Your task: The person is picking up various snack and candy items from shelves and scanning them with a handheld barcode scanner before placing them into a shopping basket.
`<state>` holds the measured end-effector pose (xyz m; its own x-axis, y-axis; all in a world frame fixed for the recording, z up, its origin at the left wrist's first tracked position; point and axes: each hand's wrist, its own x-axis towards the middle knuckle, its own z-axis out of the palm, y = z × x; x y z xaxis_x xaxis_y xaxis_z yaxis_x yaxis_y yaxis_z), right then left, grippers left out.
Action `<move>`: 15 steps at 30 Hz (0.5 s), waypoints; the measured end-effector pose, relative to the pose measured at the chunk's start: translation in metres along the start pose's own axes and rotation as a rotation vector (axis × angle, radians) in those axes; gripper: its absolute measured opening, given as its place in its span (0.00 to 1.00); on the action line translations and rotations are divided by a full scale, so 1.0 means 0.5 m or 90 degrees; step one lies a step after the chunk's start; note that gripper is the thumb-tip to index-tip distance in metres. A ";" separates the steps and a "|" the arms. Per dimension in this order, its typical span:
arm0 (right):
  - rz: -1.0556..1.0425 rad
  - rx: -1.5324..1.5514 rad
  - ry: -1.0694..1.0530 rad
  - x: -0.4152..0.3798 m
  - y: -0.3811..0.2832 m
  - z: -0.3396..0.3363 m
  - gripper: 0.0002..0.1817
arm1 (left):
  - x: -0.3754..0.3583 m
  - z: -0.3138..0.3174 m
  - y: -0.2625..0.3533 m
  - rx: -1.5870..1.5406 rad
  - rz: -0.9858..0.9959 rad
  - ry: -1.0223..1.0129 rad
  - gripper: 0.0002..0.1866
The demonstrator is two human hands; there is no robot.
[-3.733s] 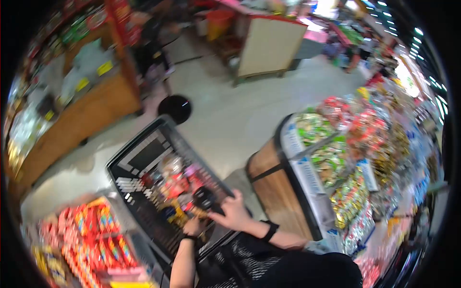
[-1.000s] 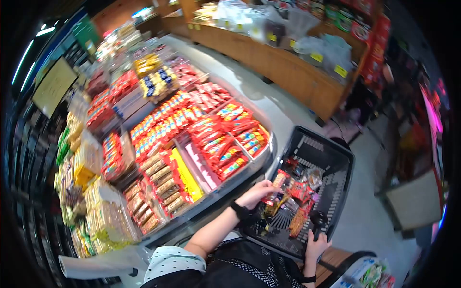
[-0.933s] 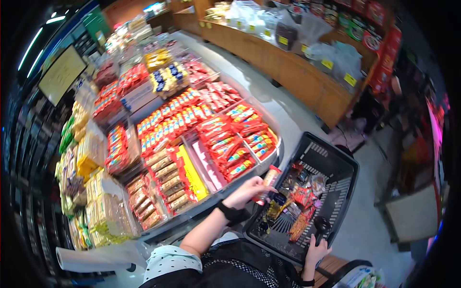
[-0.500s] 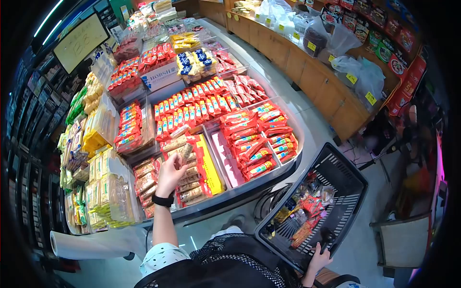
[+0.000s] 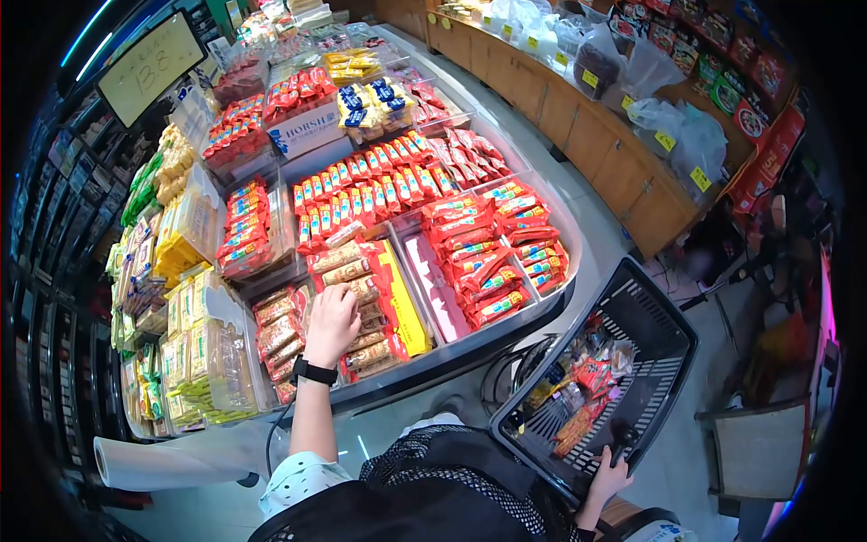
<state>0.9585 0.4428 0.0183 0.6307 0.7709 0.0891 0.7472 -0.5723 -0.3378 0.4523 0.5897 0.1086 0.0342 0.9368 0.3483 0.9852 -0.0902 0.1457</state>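
Note:
My left hand (image 5: 332,323), with a black band on its wrist, reaches down into a bin of clear-wrapped, grainy snack bars (image 5: 346,274). Its fingers are curled over one snack bar (image 5: 367,289), whose end shows beside the fingertips; the grip itself is partly hidden by the back of the hand. Low on the right, my right hand (image 5: 610,475) is closed around the black handle of a dark shopping basket (image 5: 657,390). Inside the basket lie several small packets, among them red packets (image 5: 591,375) and an orange-brown one (image 5: 574,432).
Red-wrapped bars (image 5: 474,257) fill the neighbouring bins, with a yellow package (image 5: 408,312) at the divider. Pale packets (image 5: 203,352) stand in a clear box on the left. A plastic roll (image 5: 172,459) hangs under the stand's edge. Wooden shelving (image 5: 578,144) runs across the aisle.
My left hand has lowered onto the bars; the bar that stood tilted at its fingers now lies lower among the others. My right hand still holds the basket, which has shifted slightly in view.

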 end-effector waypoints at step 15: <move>0.026 -0.016 -0.029 -0.001 -0.019 -0.001 0.17 | -0.021 0.037 0.006 -0.012 0.006 0.060 0.07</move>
<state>0.9511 0.4479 0.0221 0.6505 0.7588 0.0327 0.7269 -0.6096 -0.3163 0.4578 0.5858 0.0882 0.0274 0.9001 0.4347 0.9816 -0.1065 0.1585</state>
